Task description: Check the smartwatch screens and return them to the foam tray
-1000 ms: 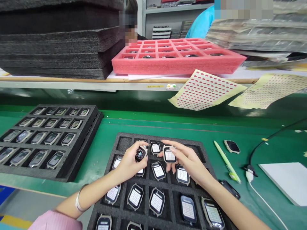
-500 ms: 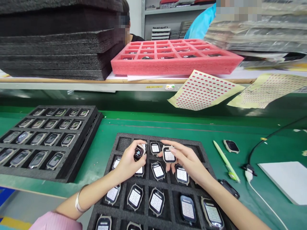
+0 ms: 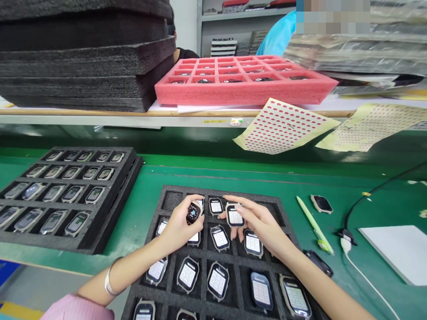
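Fingers and thumb of my left hand [image 3: 180, 224] grip a smartwatch with a dark, colourful screen [image 3: 193, 212], held over the back-left part of a black foam tray [image 3: 233, 262]. My right hand [image 3: 258, 220] pinches another smartwatch with a white listing on its screen [image 3: 235, 216], just above the tray's back rows. Several more strapless watches lie in the tray's compartments, among them one watch [image 3: 216, 206] between my hands and one [image 3: 220, 238] just below. Most of their screens show white lists. Part of the tray is hidden under my hands and forearms.
Left stands another foam tray [image 3: 100, 222] holding watches. To the right lie a green pen [image 3: 313, 222], a single watch [image 3: 321, 203], a cable [image 3: 347, 243] and a white box [image 3: 396, 251]. A shelf above bears a pink foam tray [image 3: 243, 91] and black foam stacks [image 3: 76, 89]. People are beyond.
Both hands keep their places and their watches. The head view has shifted very slightly, and the people behind the shelf have moved a little.
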The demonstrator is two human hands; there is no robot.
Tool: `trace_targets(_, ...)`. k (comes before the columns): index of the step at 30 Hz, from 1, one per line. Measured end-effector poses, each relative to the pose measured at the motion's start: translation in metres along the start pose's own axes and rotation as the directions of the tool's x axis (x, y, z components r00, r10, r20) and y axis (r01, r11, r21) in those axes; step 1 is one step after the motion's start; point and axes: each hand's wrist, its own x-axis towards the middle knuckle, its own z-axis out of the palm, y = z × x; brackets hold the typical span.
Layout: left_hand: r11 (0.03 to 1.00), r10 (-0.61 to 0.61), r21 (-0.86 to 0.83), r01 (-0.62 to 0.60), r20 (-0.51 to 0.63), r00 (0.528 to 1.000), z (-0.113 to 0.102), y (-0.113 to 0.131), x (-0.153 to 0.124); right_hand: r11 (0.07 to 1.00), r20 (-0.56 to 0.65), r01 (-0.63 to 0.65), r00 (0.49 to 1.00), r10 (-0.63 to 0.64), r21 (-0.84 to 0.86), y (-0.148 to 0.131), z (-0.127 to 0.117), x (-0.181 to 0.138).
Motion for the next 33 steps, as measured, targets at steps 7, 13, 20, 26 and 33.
trace_targets(7, 1.0, 0.009, -0.007, -0.009, 0.041, 0.999, -0.0023, 0.0033, -0.001, 1.0, -0.018, -0.026, 0.999, 0.026, -0.008, -0.0004, 0.0001, 0.0)
trace_targets(13, 1.0, 0.006, 0.006, -0.006, 0.006, 1.0, -0.0015, 0.0031, -0.0014, 1.0, -0.028, -0.029, 0.999, 0.028, -0.006, -0.0019, 0.0017, -0.0003)
trace_targets(20, 1.0, 0.009, 0.0, -0.009, 0.003, 1.0, -0.0019, 0.0019, -0.0003, 0.999, -0.031, -0.042, 0.999, 0.041, -0.019, -0.0014, 0.0004, 0.0002)
trace_targets(26, 0.925, -0.202, -0.313, 0.217, 0.08, 0.976, 0.0008, -0.0035, 0.0027, 0.998, -0.032, -0.047, 0.998, 0.046, -0.032, -0.0008, -0.0007, 0.0009)
trace_targets(33, 0.579, -0.319, -0.712, 0.398, 0.251, 0.914, 0.0035, 0.0048, 0.0061, 0.999, -0.007, -0.043, 0.999, 0.043, -0.02, -0.0005, -0.0011, 0.0009)
